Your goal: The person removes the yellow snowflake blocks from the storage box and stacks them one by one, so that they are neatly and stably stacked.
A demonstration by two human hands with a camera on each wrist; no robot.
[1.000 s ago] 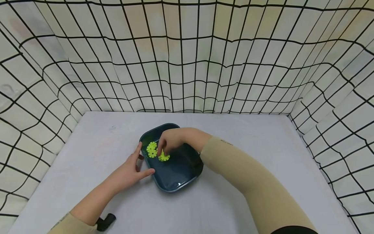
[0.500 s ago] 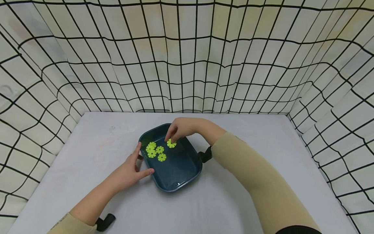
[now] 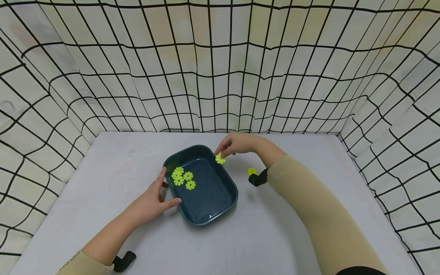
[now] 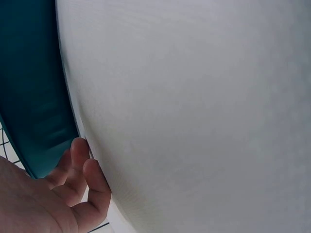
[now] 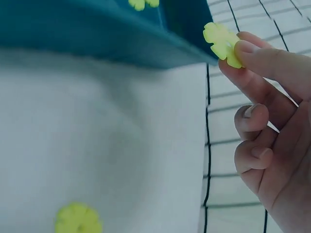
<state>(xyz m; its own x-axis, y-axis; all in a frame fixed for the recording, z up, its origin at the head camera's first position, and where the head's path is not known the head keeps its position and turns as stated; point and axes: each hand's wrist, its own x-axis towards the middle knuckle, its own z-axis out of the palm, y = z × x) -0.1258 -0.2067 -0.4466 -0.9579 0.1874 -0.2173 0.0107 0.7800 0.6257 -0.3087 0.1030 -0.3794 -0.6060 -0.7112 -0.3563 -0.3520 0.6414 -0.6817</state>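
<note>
One yellow-green flower disc [image 3: 220, 159] sat pinched in the fingers of the right hand [image 3: 237, 143], one loose disc [image 3: 252, 171] lay to the right of those fingers and nearer the person, and five grouped discs [image 3: 188, 176] lay between them and the fingers of the left hand [image 3: 152, 200], making seven in view. There was one dark blue tray [image 3: 206, 196] at the left fingers, on one counter [image 3: 120, 164]. Behind the fingers, toward the forearms, came two black wrist pieces [image 3: 258, 178] and two beige sleeves [image 3: 302, 210], one of each per arm.
</note>
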